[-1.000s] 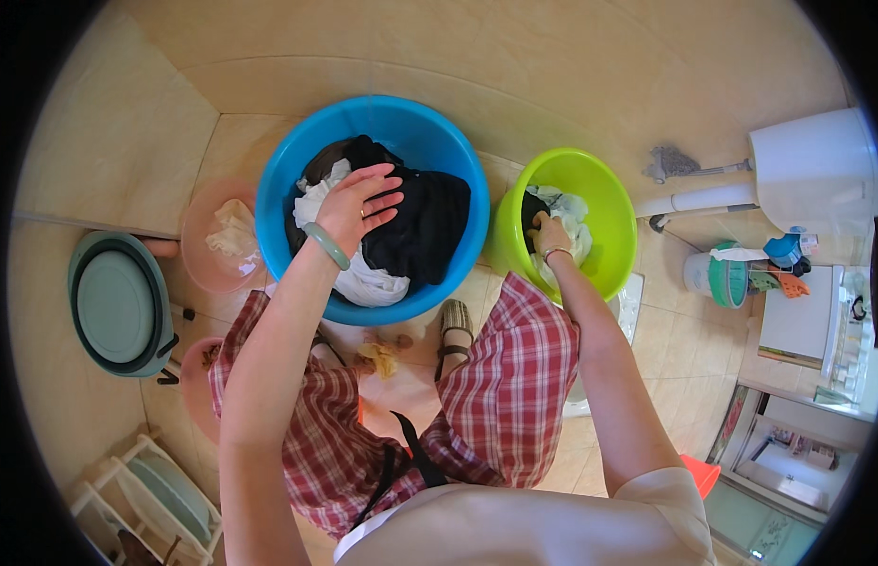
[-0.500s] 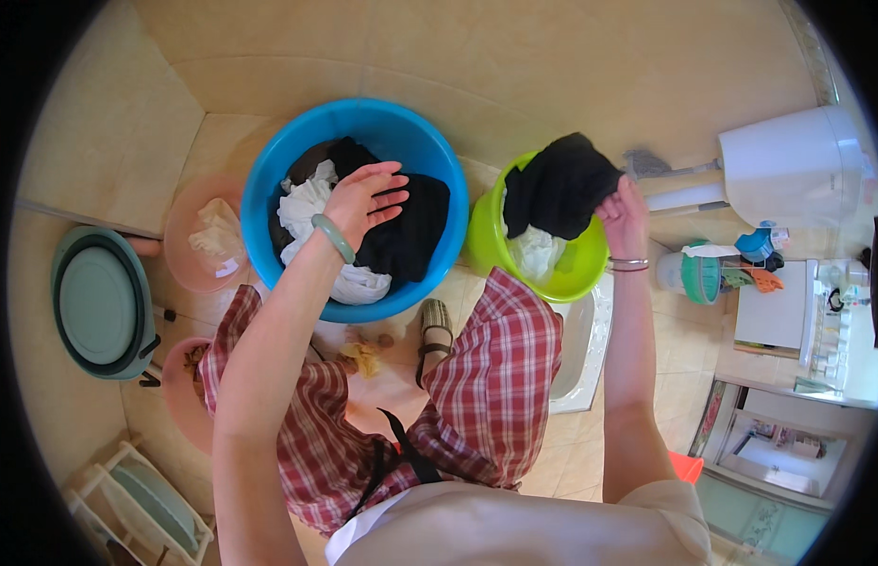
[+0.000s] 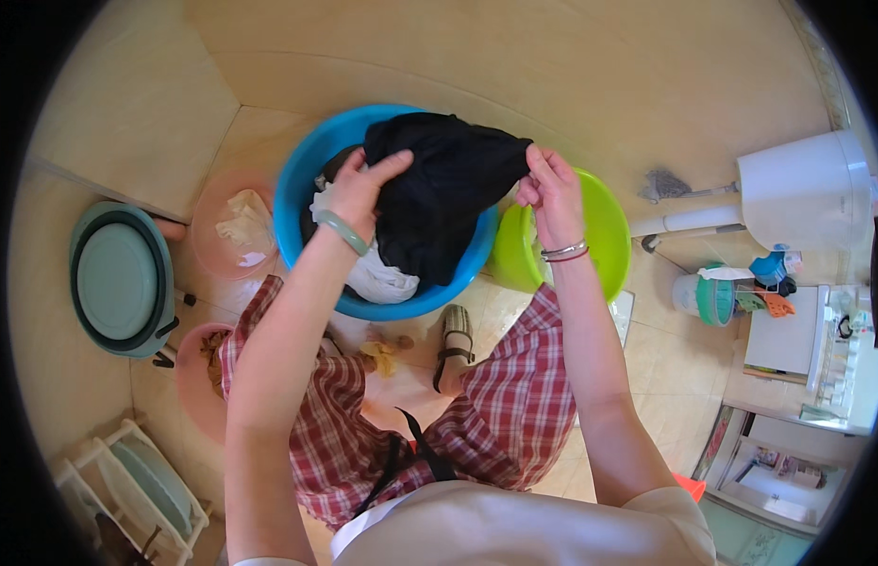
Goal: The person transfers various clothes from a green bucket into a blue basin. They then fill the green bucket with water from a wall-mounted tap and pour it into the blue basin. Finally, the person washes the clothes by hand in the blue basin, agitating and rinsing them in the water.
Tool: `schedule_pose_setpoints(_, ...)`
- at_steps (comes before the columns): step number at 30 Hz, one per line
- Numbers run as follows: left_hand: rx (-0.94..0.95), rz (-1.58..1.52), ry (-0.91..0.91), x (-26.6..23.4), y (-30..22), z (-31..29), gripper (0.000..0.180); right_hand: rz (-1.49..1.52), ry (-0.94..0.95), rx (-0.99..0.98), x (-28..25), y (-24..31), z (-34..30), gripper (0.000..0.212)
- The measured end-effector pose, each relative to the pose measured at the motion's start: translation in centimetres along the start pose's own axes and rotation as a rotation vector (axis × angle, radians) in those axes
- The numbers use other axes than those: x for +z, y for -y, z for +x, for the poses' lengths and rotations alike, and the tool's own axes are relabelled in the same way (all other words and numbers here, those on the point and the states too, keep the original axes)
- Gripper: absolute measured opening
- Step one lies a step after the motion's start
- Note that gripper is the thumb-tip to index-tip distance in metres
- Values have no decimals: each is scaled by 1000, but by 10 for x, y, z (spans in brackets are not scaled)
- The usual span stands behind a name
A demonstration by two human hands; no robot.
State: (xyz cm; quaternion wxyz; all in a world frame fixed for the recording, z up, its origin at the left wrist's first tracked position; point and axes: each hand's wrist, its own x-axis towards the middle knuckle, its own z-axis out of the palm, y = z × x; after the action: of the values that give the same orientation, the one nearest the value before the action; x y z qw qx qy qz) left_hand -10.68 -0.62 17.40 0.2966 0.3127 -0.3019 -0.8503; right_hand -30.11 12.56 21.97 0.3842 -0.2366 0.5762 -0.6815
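A black cloth garment [image 3: 448,179] is spread between my two hands above the blue basin [image 3: 297,203]. My right hand [image 3: 554,193] pinches its right end, with the fingertips at the garment's edge. At the left edge, my left hand [image 3: 359,193] has its thumb lying over the cloth, while most of its fingers are hidden. White cloth [image 3: 382,281] lies in the basin beneath the garment. Just right of the basin stands a lime-green bucket [image 3: 604,236], partly covered by my right hand and wrist.
Pink basins [image 3: 208,217] sit on the left, one holding pale cloth. A folding teal basin [image 3: 118,274] leans by the left wall. Beyond the bucket are a toilet brush [image 3: 665,186] and a white bin-like container [image 3: 802,193]. My sandalled foot [image 3: 455,344] is below the blue basin.
My right hand has carried the black garment left, from over the green bucket to over the blue basin. My left hand has turned and met the garment's left edge.
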Motion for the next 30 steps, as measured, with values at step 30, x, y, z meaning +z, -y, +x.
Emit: schedule_pose_setpoints(30, -12, 595, -10, -24, -49, 4, 40, -122, 93, 74, 0, -27, 33, 27)
